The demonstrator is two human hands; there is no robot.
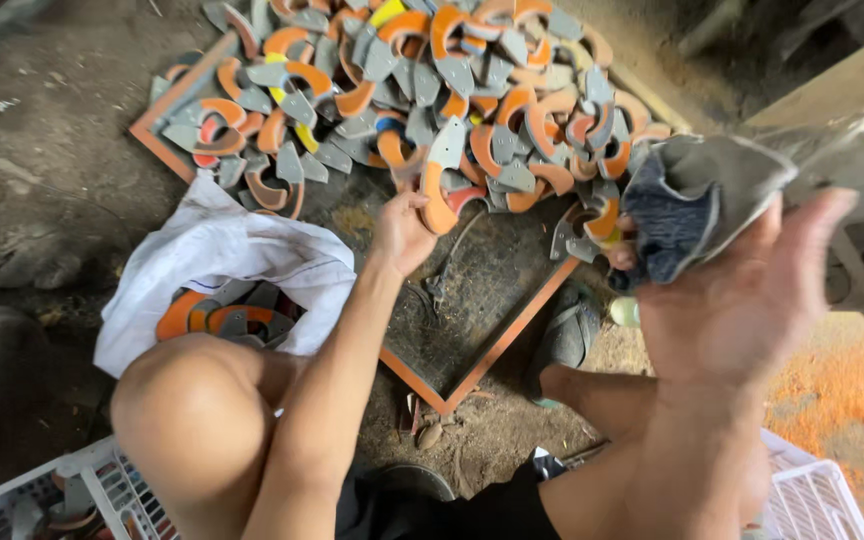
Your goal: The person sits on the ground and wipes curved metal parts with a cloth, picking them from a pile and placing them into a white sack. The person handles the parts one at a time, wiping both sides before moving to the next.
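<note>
My left hand [402, 232] reaches forward and grips an orange-and-grey curved piece [439, 185] at the near edge of a big heap of like pieces [432, 90]. The heap lies on a dark mat with an orange border [497, 345]. My right hand [752, 290] is raised close to the camera, blurred, and holds a grey and dark blue cloth [692, 200]. My left knee [192, 420] is bent in the foreground.
A white sack [222, 250] left of the mat holds more orange and grey pieces. White plastic crates stand at the bottom left [72, 490] and bottom right [817, 500]. Orange dust [842, 390] covers the ground at right. A foot in a green sandal [567, 335] rests by the mat.
</note>
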